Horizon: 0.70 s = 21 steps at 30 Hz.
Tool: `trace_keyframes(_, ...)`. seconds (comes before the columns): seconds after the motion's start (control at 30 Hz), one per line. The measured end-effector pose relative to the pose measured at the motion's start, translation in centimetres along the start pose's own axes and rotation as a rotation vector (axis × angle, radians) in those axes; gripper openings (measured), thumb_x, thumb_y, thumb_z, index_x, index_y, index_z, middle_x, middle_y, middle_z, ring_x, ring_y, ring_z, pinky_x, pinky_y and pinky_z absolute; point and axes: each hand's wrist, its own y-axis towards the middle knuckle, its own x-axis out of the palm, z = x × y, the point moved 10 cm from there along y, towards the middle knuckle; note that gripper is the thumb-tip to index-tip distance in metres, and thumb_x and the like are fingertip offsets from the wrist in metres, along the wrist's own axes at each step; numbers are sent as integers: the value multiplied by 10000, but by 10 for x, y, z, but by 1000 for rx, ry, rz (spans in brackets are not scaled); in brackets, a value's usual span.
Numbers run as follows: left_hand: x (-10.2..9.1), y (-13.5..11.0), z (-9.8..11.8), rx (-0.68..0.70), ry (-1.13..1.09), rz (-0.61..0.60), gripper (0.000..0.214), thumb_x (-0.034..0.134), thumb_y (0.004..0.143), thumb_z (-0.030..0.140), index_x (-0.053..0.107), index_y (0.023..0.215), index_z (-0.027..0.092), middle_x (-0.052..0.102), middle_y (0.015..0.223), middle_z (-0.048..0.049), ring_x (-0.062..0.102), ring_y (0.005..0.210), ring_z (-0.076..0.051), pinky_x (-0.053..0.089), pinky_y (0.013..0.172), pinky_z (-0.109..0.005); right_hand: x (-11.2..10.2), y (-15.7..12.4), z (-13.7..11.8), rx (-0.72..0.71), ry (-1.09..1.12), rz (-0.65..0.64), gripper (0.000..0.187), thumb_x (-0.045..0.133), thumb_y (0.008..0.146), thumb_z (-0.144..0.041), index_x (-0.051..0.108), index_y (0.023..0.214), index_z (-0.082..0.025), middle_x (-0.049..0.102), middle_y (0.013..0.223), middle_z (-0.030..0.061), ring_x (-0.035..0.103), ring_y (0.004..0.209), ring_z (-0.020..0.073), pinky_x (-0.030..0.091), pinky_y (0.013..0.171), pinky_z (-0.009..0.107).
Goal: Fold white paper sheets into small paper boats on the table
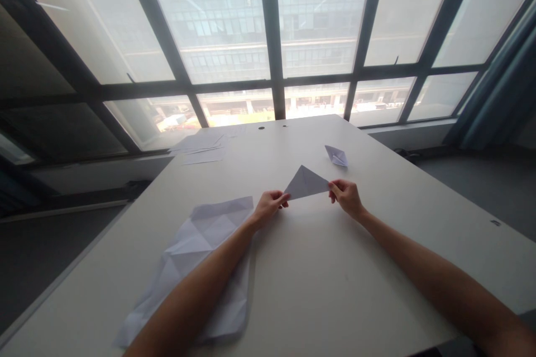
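Both bare forearms extend over the white table [314,301] from its near side. Creased paper [184,240] lies at the near left, partly covered by the left forearm; its surface carries a pattern of straight fold lines, and whether it is one sheet or several cannot be told. A small dark fitting [495,222] is set near the table's right edge. Beyond the creased paper, over the middle of the table, the left hand [271,204] is closed in a pinch, thumb and fingers gripping the left corner of a folded paper triangle [305,184]. The right hand [347,197] is likewise pinched closed, on the triangle's right corner. The triangle spans the gap between the hands, its peak directed toward the window and a faint crease running down from the peak. Contact between its lower edge and the table cannot be determined. Farther off, to the right, a folded paper piece [337,156] with pointed ends rests on the table. Loose sheets [205,148] lie overlapping at the far left. A dark disc [261,128] sits near the far edge. Behind stands a dark-framed window [318,17], with a blue curtain [494,83] at right and a building [226,22] outside.
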Motion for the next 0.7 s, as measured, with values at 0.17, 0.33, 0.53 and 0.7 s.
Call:
trace_keyframes(0.17, -2, 0, -5, -14, 9, 55, 471, 606, 782, 585, 662, 633, 142, 673, 621, -63, 565, 570, -147, 405, 580, -239, 3, -1, 0, 37, 52, -58, 340, 625, 821, -467, 628, 677, -159, 606, 505, 7, 517, 381, 114, 379, 369, 223)
trace_keyframes(0.33, -4, -1, -4, 12, 49, 97, 438, 614, 785, 546, 648, 605, 147, 643, 569, -40, 532, 526, -132, 369, 543, -231, 9, -3, 0, 57, 72, -174, 329, 595, 825, -433, 606, 632, -167, 567, 464, -12, 489, 373, 107, 365, 373, 218)
trace_keyframes(0.53, -8, -1, -1, 65, 91, 117, 460, 594, 799, 541, 602, 547, 157, 560, 508, -4, 446, 487, -110, 308, 514, -229, 15, -3, -3, 14, -30, -197, 414, 566, 863, -491, 588, 600, -172, 560, 472, -4, 486, 373, 106, 356, 376, 220)
trace_keyframes(0.7, -9, 0, -3, 69, 67, 115, 483, 539, 834, 538, 512, 521, 172, 456, 476, 34, 378, 473, -96, 271, 500, -234, 18, -6, -6, -23, -53, -203, 380, 542, 883, -422, 579, 598, -174, 565, 485, -8, 496, 382, 105, 368, 391, 217)
